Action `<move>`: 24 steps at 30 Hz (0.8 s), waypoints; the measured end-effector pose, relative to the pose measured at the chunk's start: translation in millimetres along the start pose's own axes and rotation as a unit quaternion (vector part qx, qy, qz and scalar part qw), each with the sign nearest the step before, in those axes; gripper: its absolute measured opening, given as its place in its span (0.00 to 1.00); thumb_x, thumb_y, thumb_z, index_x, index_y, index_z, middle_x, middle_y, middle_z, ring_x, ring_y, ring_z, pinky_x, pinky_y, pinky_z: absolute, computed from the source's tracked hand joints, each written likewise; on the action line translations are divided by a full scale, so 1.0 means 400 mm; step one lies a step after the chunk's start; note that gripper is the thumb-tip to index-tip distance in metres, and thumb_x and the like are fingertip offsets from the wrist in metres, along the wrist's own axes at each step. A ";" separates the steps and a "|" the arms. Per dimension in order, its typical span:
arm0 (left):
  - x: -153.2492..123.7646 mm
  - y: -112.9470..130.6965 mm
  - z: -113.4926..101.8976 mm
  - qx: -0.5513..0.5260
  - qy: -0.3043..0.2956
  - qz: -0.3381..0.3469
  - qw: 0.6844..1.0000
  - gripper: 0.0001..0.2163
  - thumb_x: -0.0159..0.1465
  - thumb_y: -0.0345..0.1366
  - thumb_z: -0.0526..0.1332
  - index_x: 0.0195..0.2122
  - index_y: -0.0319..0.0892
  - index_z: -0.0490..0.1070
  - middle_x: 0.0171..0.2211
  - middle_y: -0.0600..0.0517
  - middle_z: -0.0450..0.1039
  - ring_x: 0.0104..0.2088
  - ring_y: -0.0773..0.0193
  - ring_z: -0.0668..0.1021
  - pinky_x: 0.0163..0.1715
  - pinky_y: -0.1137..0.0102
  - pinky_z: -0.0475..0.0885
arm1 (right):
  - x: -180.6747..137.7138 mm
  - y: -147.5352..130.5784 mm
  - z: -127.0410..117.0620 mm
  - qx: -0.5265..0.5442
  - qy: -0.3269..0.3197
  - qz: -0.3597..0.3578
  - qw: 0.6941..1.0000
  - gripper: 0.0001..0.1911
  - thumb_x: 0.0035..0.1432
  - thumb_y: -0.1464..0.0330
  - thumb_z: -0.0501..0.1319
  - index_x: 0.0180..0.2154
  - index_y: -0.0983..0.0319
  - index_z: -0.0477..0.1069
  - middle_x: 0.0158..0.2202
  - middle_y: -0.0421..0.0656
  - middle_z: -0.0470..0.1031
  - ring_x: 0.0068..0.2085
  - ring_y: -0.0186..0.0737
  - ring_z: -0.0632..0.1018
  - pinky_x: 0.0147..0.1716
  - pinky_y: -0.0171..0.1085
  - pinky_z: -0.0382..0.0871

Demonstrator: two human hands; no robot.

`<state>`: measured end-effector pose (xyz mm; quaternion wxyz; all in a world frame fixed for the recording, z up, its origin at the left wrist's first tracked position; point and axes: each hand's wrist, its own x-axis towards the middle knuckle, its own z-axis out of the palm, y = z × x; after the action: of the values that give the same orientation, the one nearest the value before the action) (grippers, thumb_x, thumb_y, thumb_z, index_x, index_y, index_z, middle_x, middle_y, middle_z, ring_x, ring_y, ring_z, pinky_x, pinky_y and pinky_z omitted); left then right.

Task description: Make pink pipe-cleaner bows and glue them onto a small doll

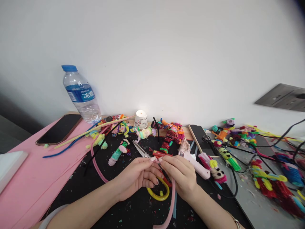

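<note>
Above a black, scrap-littered surface (133, 216), a left hand (135, 178) and a right hand (181, 176) are held fingertip to fingertip at a long pink fuzzy stem (172, 200).
The stem appears gripped near its upper end by both hands, thumbs and forefingers pinched, though the held tip is mostly hidden; its curved long axis is run toward the wearer from beneath the right hand, the nearer one, just right of the yellow-handled metal scissors (158, 198). Left of and beyond the scissors, white characters are printed on a clear, blue-capped plastic bottle (82, 95), not surely legible; beyond them, a white paper cup (141, 119) is marked too finely to be read, as is a slim red strip (162, 153) beside the blades.
</note>
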<state>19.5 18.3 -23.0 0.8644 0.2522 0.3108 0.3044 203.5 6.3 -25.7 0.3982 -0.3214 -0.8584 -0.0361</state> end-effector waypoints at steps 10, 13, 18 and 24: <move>-0.004 0.000 0.001 0.062 -0.004 0.045 0.997 0.11 0.61 0.40 0.58 0.31 0.36 0.70 0.30 0.47 0.75 0.22 0.70 0.77 0.22 0.78 0.71 | 0.020 -0.002 0.001 0.031 0.015 0.033 0.999 0.14 0.56 0.76 0.58 0.43 0.58 0.69 0.37 0.45 0.77 0.33 0.42 0.76 0.29 0.39 0.70; -0.003 -0.001 0.003 0.115 -0.003 0.091 0.989 0.11 0.63 0.41 0.56 0.32 0.37 0.69 0.29 0.49 0.75 0.22 0.70 0.77 0.23 0.77 0.71 | 0.023 -0.007 0.001 0.042 0.012 0.053 0.998 0.13 0.55 0.76 0.58 0.42 0.59 0.68 0.36 0.45 0.77 0.33 0.42 0.75 0.30 0.39 0.70; -0.002 0.000 0.002 0.166 0.008 0.136 0.977 0.11 0.63 0.41 0.54 0.33 0.38 0.69 0.23 0.52 0.72 0.21 0.67 0.77 0.23 0.76 0.70 | 0.021 -0.021 0.005 0.018 -0.002 0.076 0.997 0.06 0.55 0.76 0.57 0.36 0.61 0.67 0.31 0.45 0.74 0.31 0.40 0.73 0.28 0.38 0.66; -0.003 -0.001 0.005 0.142 0.007 0.123 0.982 0.11 0.62 0.42 0.56 0.35 0.38 0.70 0.28 0.52 0.73 0.22 0.68 0.77 0.23 0.75 0.71 | 0.010 -0.025 0.015 -0.006 -0.009 0.081 0.997 0.05 0.55 0.75 0.55 0.27 0.62 0.64 0.23 0.41 0.67 0.25 0.35 0.67 0.23 0.35 0.59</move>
<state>20.3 16.7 -21.3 0.7739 0.4062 0.3233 0.3627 191.7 2.3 -25.2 0.3899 -0.3925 -0.8330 -0.0056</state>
